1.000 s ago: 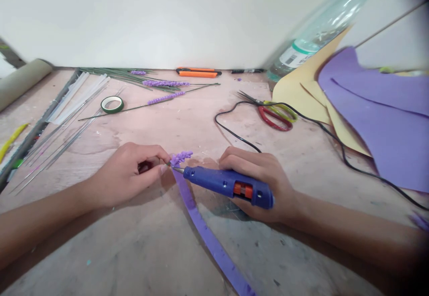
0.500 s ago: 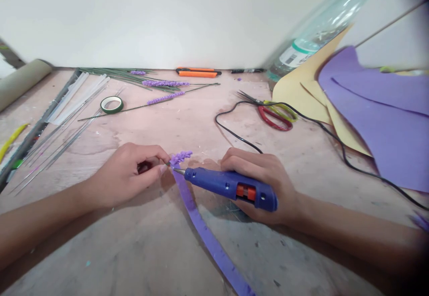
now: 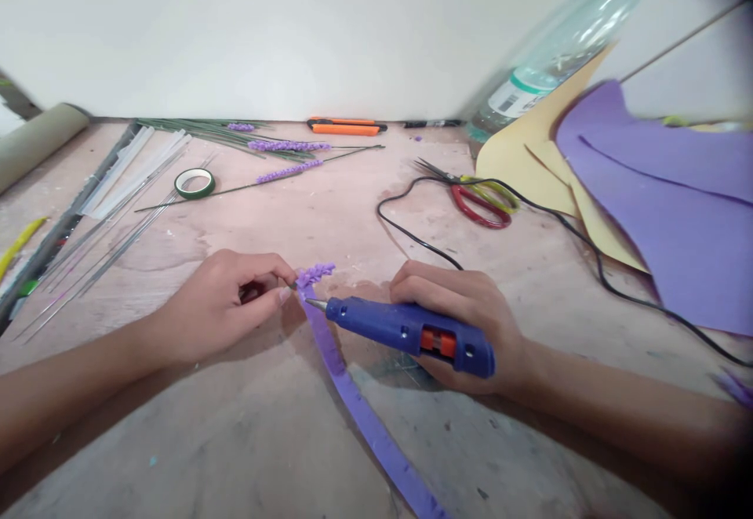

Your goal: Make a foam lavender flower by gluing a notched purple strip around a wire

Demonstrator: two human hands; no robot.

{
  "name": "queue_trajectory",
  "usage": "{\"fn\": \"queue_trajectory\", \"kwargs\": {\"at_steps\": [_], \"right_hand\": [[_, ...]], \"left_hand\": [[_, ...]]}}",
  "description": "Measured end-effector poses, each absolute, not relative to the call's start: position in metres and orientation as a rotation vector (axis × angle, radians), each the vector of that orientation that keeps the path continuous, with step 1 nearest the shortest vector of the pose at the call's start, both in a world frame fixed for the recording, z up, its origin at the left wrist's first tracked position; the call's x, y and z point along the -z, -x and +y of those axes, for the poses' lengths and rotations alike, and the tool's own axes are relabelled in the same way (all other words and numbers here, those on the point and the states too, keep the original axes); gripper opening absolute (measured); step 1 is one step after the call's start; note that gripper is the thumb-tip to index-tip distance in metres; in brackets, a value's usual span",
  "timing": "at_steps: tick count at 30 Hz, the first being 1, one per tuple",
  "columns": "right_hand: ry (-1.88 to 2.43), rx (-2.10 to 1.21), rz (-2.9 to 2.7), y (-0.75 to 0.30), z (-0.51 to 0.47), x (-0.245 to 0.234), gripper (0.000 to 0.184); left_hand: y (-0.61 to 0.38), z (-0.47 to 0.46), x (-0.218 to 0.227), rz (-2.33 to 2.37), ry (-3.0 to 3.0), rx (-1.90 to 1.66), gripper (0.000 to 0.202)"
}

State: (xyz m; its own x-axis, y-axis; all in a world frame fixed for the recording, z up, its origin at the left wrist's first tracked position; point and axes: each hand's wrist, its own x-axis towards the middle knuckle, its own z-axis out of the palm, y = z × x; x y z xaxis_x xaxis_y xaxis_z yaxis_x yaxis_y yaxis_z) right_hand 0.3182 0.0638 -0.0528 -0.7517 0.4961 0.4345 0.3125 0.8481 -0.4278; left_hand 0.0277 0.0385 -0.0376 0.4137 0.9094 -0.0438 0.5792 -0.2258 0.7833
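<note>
Between the thumb and forefinger of my left hand (image 3: pixel 232 307) is the stem end of a small purple flower (image 3: pixel 316 274); most of the stem is hidden by the fingers. A long purple strip (image 3: pixel 353 397) runs from the flower down toward the near edge of the view. My right hand (image 3: pixel 464 315) is wrapped round a blue glue gun (image 3: pixel 400 327), which points left. Its metal nozzle is at the upper part of the strip, just below the flower; whether it touches cannot be told.
Finished purple flower stems (image 3: pixel 288 172), green tape (image 3: pixel 194 183), wires (image 3: pixel 135 237) and clear glue sticks (image 3: pixel 132 170) lie at the back left. Behind are an orange cutter (image 3: pixel 346 126), scissors (image 3: pixel 479 201), a bottle (image 3: pixel 529 84) and purple sheets (image 3: pixel 664 205). A black cord (image 3: pixel 565 225) crosses the right side.
The glue gun has shifted slightly right and down, its nozzle moving a little down along the strip. My left hand keeps its pinch at the flower.
</note>
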Motion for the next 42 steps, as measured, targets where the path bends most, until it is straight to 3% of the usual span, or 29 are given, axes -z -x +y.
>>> {"fn": "queue_trajectory", "kwargs": {"at_steps": [8,23,42], "right_hand": [[0.583,-0.436,-2.493,-0.3208,0.0627,0.0541,0.027],[0.599,-0.457,-2.5,-0.321,0.0623,0.0565,0.01],[0.655,-0.479,-2.489,-0.3143,0.0608,0.0577,0.008]], "left_hand": [[-0.0284,0.0377,0.038,1.263,-1.929,-0.572,0.019],[-0.0286,0.0396,0.0391,1.254,-1.916,-0.596,0.018],[-0.0283,0.0383,0.0367,1.255,-1.911,-0.575,0.018]]}}
